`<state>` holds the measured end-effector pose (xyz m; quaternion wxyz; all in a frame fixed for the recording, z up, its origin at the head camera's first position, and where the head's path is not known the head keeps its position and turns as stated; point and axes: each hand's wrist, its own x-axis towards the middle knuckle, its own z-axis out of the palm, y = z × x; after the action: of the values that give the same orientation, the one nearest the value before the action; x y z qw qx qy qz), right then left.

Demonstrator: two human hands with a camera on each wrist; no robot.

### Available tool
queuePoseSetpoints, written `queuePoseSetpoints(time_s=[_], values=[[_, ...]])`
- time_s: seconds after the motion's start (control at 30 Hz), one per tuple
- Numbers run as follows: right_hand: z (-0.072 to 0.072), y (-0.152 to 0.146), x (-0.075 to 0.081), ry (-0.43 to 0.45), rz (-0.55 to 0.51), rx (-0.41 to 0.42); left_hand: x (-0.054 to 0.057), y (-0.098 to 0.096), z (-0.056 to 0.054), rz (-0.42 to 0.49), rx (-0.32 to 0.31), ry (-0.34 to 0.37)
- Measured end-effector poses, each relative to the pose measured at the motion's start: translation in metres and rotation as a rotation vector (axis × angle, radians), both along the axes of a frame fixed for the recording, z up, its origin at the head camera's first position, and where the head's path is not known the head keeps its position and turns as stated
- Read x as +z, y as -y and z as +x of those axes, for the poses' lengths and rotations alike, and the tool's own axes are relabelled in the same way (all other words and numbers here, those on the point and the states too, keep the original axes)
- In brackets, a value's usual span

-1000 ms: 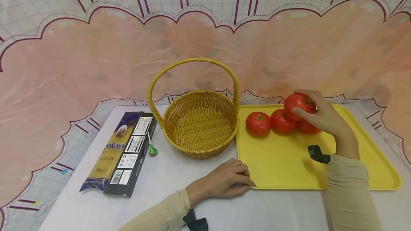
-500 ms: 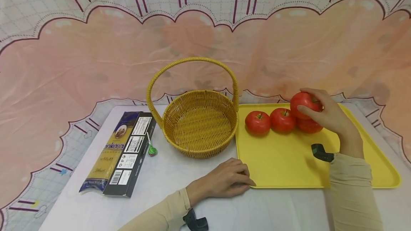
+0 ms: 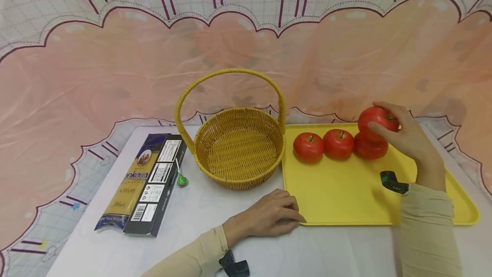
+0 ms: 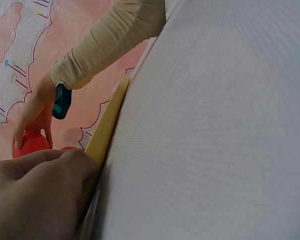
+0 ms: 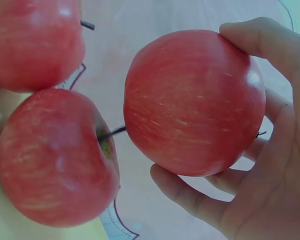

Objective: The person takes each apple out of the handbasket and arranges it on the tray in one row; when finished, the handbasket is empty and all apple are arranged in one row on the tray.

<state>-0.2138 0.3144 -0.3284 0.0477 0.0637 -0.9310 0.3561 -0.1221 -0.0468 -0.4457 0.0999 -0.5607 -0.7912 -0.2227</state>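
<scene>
Above the yellow tray, my right hand grips a red apple between thumb and fingers. The right wrist view shows this held apple in the cupped hand, near the stem of another apple. On the tray's far side stand an apple at the left, a middle apple and a right apple, which the held one partly overlaps. My left hand rests at the tray's near left corner, fingers loosely bent, touching the edge; its fingertips are partly hidden.
A yellow wicker basket with a tall handle stands left of the tray, with nothing in it. Farther left lie a pasta packet, a black box with white labels and a green-wrapped lollipop. A patterned cloth hangs behind.
My right hand has moved right and slightly up with the apple, away from the middle apple and over the right one. The left hand stays in place.
</scene>
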Motion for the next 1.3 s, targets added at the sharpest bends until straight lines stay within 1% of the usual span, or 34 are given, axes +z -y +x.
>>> queuePoseSetpoints(time_s=[0.17, 0.37, 0.67, 0.8, 0.93, 1.03, 1.17, 1.3], values=[[-0.001, -0.005, 0.000, 0.017, -0.002, -0.007, -0.001, 0.001, -0.001, 0.015, -0.005, 0.011], [-0.001, -0.008, 0.000, 0.019, -0.006, -0.001, 0.001, 0.003, -0.002, 0.013, -0.011, -0.024], [-0.003, -0.012, -0.003, 0.009, 0.004, -0.039, 0.001, 0.003, -0.003, 0.012, -0.012, -0.033], [-0.004, -0.015, -0.003, -0.005, -0.001, -0.066, 0.001, 0.002, -0.003, 0.010, -0.004, 0.001], [-0.005, -0.017, -0.005, 0.005, -0.021, -0.088, 0.001, 0.002, -0.002, 0.012, 0.001, 0.028], [-0.006, -0.020, -0.007, 0.012, -0.043, -0.098, 0.001, 0.001, -0.002, 0.014, -0.004, 0.023], [-0.007, -0.025, -0.009, 0.002, -0.055, -0.108, 0.000, 0.001, -0.002, 0.011, -0.012, -0.003], [-0.008, -0.030, -0.011, -0.015, -0.032, -0.106, 0.000, 0.001, -0.002, 0.007, -0.013, -0.033]])
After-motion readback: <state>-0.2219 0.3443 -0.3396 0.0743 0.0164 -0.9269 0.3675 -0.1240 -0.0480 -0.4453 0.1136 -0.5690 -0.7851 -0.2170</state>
